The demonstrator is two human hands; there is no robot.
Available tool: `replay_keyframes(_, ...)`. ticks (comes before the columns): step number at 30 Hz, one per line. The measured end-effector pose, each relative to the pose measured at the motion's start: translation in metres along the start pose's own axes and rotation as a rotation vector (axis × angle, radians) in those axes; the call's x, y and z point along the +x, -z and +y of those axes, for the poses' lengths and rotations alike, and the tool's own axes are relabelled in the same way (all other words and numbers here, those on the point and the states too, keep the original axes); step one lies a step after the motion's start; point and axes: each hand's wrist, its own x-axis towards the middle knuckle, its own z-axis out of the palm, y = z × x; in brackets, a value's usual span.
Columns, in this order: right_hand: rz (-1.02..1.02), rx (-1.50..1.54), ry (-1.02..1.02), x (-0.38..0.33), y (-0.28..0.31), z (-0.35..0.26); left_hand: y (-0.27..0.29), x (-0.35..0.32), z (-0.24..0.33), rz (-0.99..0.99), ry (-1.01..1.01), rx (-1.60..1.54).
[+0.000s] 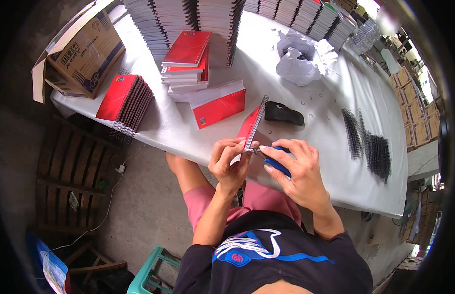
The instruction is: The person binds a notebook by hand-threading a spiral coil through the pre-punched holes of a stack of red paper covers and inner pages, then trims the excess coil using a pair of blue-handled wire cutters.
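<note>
Both curled mid-frame, left fingers (pixel 226 145) pinch a notebook (pixel 249 126), right fingers (pixel 297 147) grip pliers (pixel 278 167) by the desk's (pixel 330 169) lower edge; room stretches right toward coils (pixel 378 154).

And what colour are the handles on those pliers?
The pliers' handles are blue, best seen in the head view.

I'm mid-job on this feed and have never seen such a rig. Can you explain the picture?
No machine here: a person works with bare hands. The picture comes from a wide fisheye camera on their head, looking down, so edges bend. The left hand holds a red spiral-bound notebook; the right hand grips blue-handled pliers at the near end of the binding. On the silvery table lie stacked red notebooks, a cardboard box, a whitish plastic bag and black binding coils.
</note>
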Motion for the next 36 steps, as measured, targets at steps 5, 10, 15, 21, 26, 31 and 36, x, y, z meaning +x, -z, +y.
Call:
replay_keyframes(5, -0.268, 0.689, -0.211, -0.004, -0.002, 0.014, 0.0, -0.004, -0.006, 0.026, -0.154, 0.004)
replay_keyframes(10, -0.654, 1.418, -0.74, -0.005, -0.002, 0.026, -0.003, -0.007, -0.01, 0.052, -0.214, -0.038)
replay_keyframes(15, -0.157, 0.169, -0.31, -0.031, -0.02, 0.055, 0.009, 0.003, -0.002, 0.212, 0.308, -0.23)
replay_keyframes(21, 0.0, -0.542, -0.356, -0.035, -0.044, 0.083, 0.052, 0.021, 0.0, 0.246, 0.437, -0.403)
replay_keyframes(26, 0.137, 1.069, 0.112, 0.068, -0.052, -0.019, 0.092, 0.06, 0.021, 0.498, 0.209, -0.316)
replay_keyframes(31, 0.229, 1.098, 0.312, 0.198, -0.066, -0.1, 0.17, 0.138, 0.012, 0.418, 0.001, 0.046)
replay_keyframes(36, 0.022, 0.851, 0.24, 0.315, -0.138, -0.131, 0.22, 0.187, -0.057, 0.459, 0.202, 0.426)
